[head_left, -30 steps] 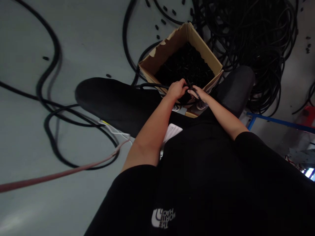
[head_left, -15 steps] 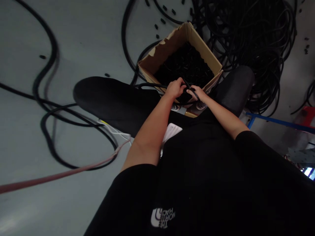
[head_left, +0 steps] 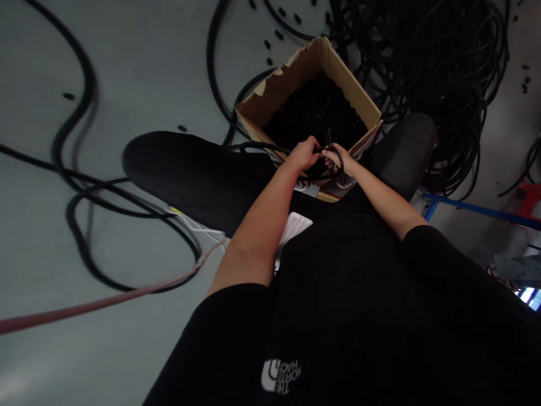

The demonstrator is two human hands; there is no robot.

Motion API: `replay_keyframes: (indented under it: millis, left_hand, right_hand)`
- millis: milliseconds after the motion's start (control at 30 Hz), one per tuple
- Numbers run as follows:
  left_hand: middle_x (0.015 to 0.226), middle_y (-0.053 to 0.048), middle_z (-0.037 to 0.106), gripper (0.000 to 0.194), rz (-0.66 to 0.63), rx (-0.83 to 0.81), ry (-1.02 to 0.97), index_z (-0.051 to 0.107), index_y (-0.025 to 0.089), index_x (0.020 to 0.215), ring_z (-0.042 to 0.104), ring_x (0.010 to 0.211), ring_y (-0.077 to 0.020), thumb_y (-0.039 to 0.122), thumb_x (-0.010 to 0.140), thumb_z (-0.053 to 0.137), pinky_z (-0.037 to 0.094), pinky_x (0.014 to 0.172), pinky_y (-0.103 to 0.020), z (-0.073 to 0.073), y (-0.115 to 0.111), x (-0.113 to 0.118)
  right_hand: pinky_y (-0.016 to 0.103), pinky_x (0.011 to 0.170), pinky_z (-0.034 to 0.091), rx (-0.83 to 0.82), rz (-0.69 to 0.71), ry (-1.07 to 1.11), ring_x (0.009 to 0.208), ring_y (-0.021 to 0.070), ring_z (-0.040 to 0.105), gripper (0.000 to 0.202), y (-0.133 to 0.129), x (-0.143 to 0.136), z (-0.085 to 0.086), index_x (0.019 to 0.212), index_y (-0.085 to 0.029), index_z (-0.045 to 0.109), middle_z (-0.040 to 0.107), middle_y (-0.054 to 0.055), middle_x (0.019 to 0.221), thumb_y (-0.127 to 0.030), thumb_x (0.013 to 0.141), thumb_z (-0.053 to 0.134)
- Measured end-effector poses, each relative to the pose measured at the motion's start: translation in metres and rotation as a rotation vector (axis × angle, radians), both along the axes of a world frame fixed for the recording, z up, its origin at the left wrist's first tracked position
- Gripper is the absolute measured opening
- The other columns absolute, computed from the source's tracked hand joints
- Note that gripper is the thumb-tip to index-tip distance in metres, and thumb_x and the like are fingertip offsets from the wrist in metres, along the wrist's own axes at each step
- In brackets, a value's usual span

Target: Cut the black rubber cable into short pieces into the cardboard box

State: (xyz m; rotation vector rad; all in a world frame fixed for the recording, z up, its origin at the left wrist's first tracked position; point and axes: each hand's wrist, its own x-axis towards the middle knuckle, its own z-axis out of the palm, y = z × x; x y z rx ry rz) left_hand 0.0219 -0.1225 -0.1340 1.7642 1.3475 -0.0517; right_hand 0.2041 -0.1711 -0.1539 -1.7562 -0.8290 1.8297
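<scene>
My left hand (head_left: 305, 154) is closed on a black hose (head_left: 264, 145) that comes in from the left across my leg, its fingers bent above the near edge of a cardboard box (head_left: 349, 76). Close beside it, my right hand (head_left: 340, 160) is closed round a thin dark scissor-like tool (head_left: 329, 136) whose narrow tips point away from me over the box. A dark curve passes round the right hand; whether it is hose or handle I cannot tell. Short black pieces (head_left: 316, 104) fill much of the box, which stands between my knees.
A large tangle of black hose (head_left: 439, 67) lies at the far right. More hose (head_left: 87, 84) winds over the grey floor at left, with loose short pieces (head_left: 279, 35) scattered about. A pinkish cord (head_left: 105, 303) runs in from the left, and a blue bar (head_left: 477, 205) is at right.
The tool in my right hand has turned from lying slanted to pointing away over the box. My right fingers have closed more round it. My left hand has barely moved.
</scene>
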Motion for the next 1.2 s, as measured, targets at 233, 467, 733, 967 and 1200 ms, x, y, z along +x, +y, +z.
replay_keyframes:
  millis: [233,467,733,967,1200]
  left_hand:
    - [0.157,-0.026,0.087,0.052,-0.094,0.085,0.032,0.075,0.018,0.168,0.075,0.161,-0.0499,0.032,0.117,0.077,0.055,0.14,-0.062,0.018,-0.001,0.001]
    - [0.165,-0.026,0.084,0.055,0.083,0.143,0.105,0.071,0.019,0.177,0.073,0.163,-0.0484,0.035,0.125,0.063,0.054,0.141,-0.061,0.021,0.007,-0.01]
    - [0.16,-0.025,0.088,0.05,0.054,0.095,0.161,0.079,0.018,0.169,0.079,0.158,-0.0483,0.037,0.125,0.066,0.06,0.136,-0.056,0.01,0.0,0.001]
    - [0.159,-0.025,0.089,0.046,0.0,0.073,0.147,0.083,0.018,0.163,0.08,0.156,-0.0464,0.04,0.127,0.066,0.061,0.132,-0.054,0.01,-0.001,0.003]
    - [0.156,-0.023,0.091,0.043,-0.045,0.096,0.103,0.087,0.021,0.158,0.081,0.154,-0.0471,0.037,0.125,0.065,0.063,0.128,-0.055,0.005,-0.001,0.0]
  right_hand:
    - [0.016,0.062,0.054,0.001,-0.314,-0.029,0.067,0.0142,0.062,0.027,0.011,0.002,0.026,0.116,-0.03,0.055,0.06,-0.009,0.077,-0.013,0.117,0.077]
    - [0.016,0.063,0.051,-0.033,-0.114,-0.11,0.077,0.0146,0.07,0.029,0.008,0.011,0.005,0.114,-0.027,0.064,0.067,-0.007,0.085,-0.017,0.107,0.091]
    - [0.021,0.075,0.06,0.154,0.129,-0.077,0.081,0.0146,0.07,0.03,0.001,0.012,-0.028,0.106,-0.026,0.07,0.069,-0.007,0.085,-0.013,0.098,0.096]
    - [0.018,0.074,0.062,0.106,0.087,-0.033,0.082,0.0129,0.07,0.028,0.002,0.012,-0.018,0.1,-0.023,0.072,0.071,-0.005,0.083,-0.019,0.11,0.098]
    - [0.015,0.066,0.057,0.081,0.07,-0.02,0.074,0.011,0.065,0.04,0.003,0.009,0.003,0.102,-0.023,0.067,0.065,-0.007,0.076,-0.036,0.119,0.101]
